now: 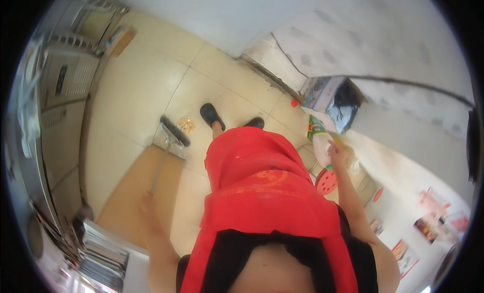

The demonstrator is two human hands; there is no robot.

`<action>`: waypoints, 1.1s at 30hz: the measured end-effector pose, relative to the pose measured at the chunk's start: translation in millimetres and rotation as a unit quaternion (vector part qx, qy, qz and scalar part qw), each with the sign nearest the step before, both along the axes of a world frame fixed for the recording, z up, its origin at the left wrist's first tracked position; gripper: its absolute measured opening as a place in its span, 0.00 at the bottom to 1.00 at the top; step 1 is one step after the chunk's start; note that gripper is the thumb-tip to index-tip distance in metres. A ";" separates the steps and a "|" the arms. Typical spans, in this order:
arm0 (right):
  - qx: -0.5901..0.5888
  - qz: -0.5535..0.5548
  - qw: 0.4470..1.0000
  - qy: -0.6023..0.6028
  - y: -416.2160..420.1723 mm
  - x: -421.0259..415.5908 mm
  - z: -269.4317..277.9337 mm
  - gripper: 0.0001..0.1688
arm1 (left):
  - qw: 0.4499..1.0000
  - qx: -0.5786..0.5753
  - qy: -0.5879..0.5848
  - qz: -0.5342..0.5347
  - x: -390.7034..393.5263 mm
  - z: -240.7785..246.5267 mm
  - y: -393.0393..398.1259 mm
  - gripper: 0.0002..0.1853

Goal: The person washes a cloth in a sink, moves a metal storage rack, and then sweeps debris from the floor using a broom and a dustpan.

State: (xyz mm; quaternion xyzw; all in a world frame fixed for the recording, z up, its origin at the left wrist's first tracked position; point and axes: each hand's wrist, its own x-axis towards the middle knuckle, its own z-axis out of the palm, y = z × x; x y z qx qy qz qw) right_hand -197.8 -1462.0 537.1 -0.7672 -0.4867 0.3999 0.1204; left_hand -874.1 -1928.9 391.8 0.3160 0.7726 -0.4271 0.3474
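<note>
My left hand (pixel 146 204) is closed around the thin handle of a broom (pixel 174 131). The dark bristles of its head rest on the tiled floor beside a small heap of pale crumbs or scraps (pixel 186 124). On the right, my right hand (pixel 336 153) is at the side of a pale plastic bottle (pixel 321 145) with a green cap and a green label bearing writing. Its fingers touch or overlap the bottle; whether they grip it is unclear. Just below the bottle is a red stool seat (pixel 326 182) with round holes.
A brown board or mat (pixel 132 187) covers floor at the left, beside cabinets (pixel 64 85). An open cardboard box (pixel 325 92) with a plastic bag inside stands by the right wall. A red cap-like disc (pixel 294 103) lies near it. My black shoes (pixel 210 114) are on the tiles.
</note>
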 end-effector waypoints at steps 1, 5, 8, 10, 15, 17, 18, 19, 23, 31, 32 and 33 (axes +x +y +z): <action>-0.004 -0.023 1.000 0.008 -6.3 9.8 -3.6 0.19 | 1.000 -0.013 -0.021 0.001 0.2 5.3 9.3 0.36; -0.018 -0.081 0.996 0.032 -24.8 39.6 -17.3 0.19 | 1.000 0.020 -0.007 0.005 21.4 20.9 60.2 0.38; -0.034 -0.122 0.991 0.035 -38.8 65.4 -32.0 0.19 | 0.989 0.125 -0.068 0.030 16.5 -6.8 98.3 0.33; -0.028 -0.130 0.991 0.027 -46.6 90.2 -50.9 0.19 | 0.968 0.228 -0.105 0.007 30.4 -3.5 145.0 0.27; 0.017 -0.139 0.990 -0.008 -78.5 144.4 -87.0 0.20 | 0.912 0.329 -0.243 -0.031 135.0 39.5 386.7 0.22; 0.033 -0.130 0.991 -0.025 -83.1 160.7 -96.9 0.19 | 0.854 0.393 -0.306 -0.148 194.7 65.3 480.0 0.23; 0.020 -0.130 0.991 -0.026 -76.6 165.0 -95.3 0.19 | 0.825 0.415 -0.341 -0.175 224.1 74.3 521.3 0.21; 0.008 -0.126 0.992 -0.025 -65.8 166.7 -92.6 0.19 | 0.789 0.432 -0.354 -0.256 254.3 82.1 563.3 0.22; 0.008 -0.129 0.992 0.011 -11.9 166.1 -59.1 0.18 | 0.679 0.448 -0.410 -0.413 442.7 182.4 723.5 0.21; 0.118 -0.047 0.984 0.125 190.9 133.3 -4.6 0.16 | 0.472 0.459 -0.421 -0.624 727.0 291.5 940.9 0.17; 0.131 -0.026 0.984 0.120 216.9 129.7 7.7 0.16 | 0.518 0.447 -0.384 -0.620 741.0 299.8 976.1 0.21; 0.140 -0.014 0.983 0.115 239.2 127.3 21.8 0.16 | 0.503 0.530 -0.388 -0.561 741.5 292.8 1013.8 0.23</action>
